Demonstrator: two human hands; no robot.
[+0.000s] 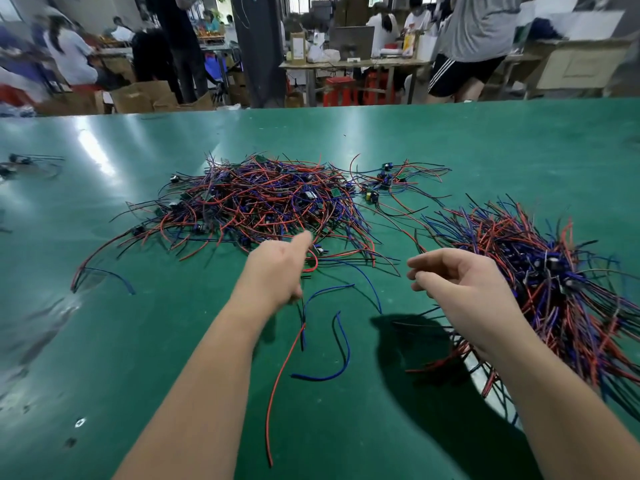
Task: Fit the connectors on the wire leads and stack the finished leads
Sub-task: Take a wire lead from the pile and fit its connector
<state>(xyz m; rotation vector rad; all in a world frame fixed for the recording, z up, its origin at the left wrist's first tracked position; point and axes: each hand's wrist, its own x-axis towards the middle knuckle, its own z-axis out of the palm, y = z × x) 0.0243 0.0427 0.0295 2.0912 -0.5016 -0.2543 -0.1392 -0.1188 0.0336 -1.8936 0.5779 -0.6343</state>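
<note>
Forearms enter from the lower edge. Left hand [273, 271] sits at centre frame, index finger extended toward the tangled pile of leads [263, 199]. Red and blue loose leads [322, 378] trail from beneath it; I cannot tell whether it grips them. Right hand [460, 282] hovers, fingers loosely curled, holding nothing, just beside the stacked leads [554, 271] at right on the green table [138, 341].

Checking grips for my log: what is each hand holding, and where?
Left hand seems to pinch a few wires near their upper ends, hidden under its fingers; right hand holds nothing.
</note>
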